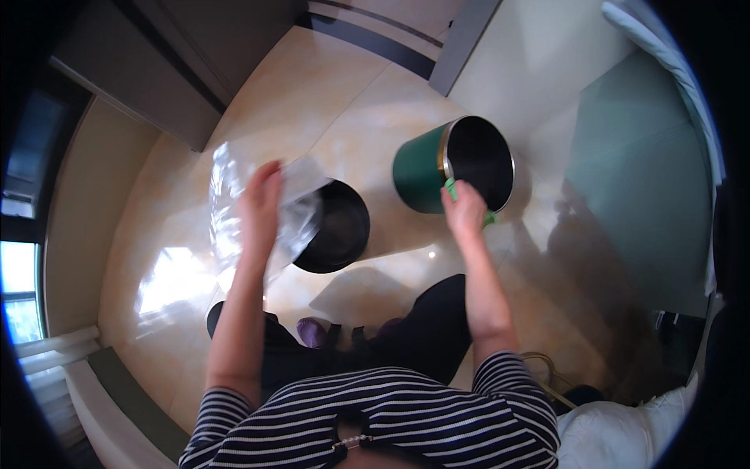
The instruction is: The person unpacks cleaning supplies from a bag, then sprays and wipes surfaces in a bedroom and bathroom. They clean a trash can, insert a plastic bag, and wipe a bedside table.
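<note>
My left hand (262,190), blurred, grips a clear plastic bag (225,205) that hangs loose on both sides of it. Part of the bag covers the left side of a round black bucket (340,225) on the floor. A dark green bin (419,170) with a metallic rim and a black inside stands to the right of the bucket. At the bin's near rim, my right hand (466,205) is closed on a small light green item (490,218). Its ends poke out on both sides of the fist; what it is stays hidden. Whether that hand also touches the rim I cannot tell.
Grey cabinet doors (176,70) rise at the upper left, and a grey door frame (463,47) at the top. A greenish panel (638,182) is on the right. White bedding (621,431) lies at lower right. Glossy tiles (351,117) reflect window light.
</note>
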